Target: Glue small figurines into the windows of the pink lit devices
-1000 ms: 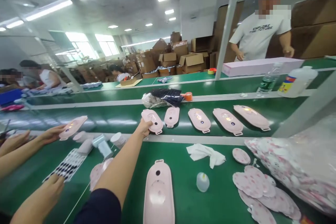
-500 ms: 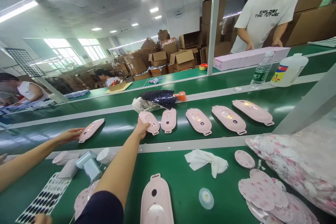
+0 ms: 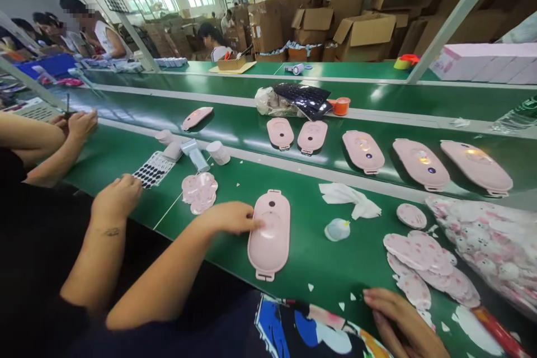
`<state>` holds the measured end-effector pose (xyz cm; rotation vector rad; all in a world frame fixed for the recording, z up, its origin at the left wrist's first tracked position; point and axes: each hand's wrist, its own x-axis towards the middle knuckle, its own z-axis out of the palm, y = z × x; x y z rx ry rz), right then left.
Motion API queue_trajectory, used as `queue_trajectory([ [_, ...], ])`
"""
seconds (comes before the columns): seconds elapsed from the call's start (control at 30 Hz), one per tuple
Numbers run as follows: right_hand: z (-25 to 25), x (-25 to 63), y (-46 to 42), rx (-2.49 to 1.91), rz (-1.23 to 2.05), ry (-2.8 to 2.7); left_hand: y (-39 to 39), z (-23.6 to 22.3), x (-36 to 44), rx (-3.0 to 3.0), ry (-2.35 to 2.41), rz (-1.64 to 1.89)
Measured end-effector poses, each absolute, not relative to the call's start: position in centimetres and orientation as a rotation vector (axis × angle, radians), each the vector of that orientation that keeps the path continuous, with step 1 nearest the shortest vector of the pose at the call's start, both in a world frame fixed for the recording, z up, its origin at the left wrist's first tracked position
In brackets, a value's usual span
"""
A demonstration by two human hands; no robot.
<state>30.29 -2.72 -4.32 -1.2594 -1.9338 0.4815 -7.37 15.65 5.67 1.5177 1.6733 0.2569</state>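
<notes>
My left hand [image 3: 233, 217] lies with its fingers stretched flat on the left edge of a pink oval case [image 3: 269, 233], which rests on the green bench [image 3: 310, 268] in front of me. Low at the right, my right hand [image 3: 398, 321] rests flat on the bench with its fingers apart and nothing in them. It sits just below a spread of pink printed stickers [image 3: 423, 265]. A small clear bottle [image 3: 337, 229] lies on its side between the case and the stickers. A crumpled white cloth [image 3: 348, 197] lies behind it.
Several pink cases [image 3: 420, 163] ride the green conveyor [image 3: 235, 123] beyond the bench. A co-worker's hand [image 3: 117, 198] rests by a sheet of black dots [image 3: 153, 169]. A bag of stickers [image 3: 490, 243] bulks at the right. Other people work at the far left; cardboard boxes [image 3: 361, 33] stand behind.
My left hand drew back from the pink case on the conveyor and now lies on the case near me. The view tipped down and my right hand came into sight.
</notes>
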Motion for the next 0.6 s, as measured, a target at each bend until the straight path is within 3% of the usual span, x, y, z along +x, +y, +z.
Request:
queue_trajectory([
  [0.1,-2.8,27.7,-1.2,-1.121,0.603,-2.085,10.0,4.3,-6.4,1.571,1.697,0.351],
  [0.27,1.0,21.3,2.3,-1.07,0.681,-2.123,7.4,3.0,-4.6,1.565,1.615,0.585],
  [0.37,2.8,19.6,2.8,-1.114,0.55,-2.057,6.3,4.7,-5.2,1.564,1.47,0.651],
  [0.47,4.4,19.5,2.4,-1.118,0.403,-2.034,5.1,8.4,-6.0,1.773,1.276,0.423],
  [0.6,6.6,19.8,2.4,-1.07,1.117,-2.25,4.3,12.7,-6.2,2.185,1.074,0.076],
])
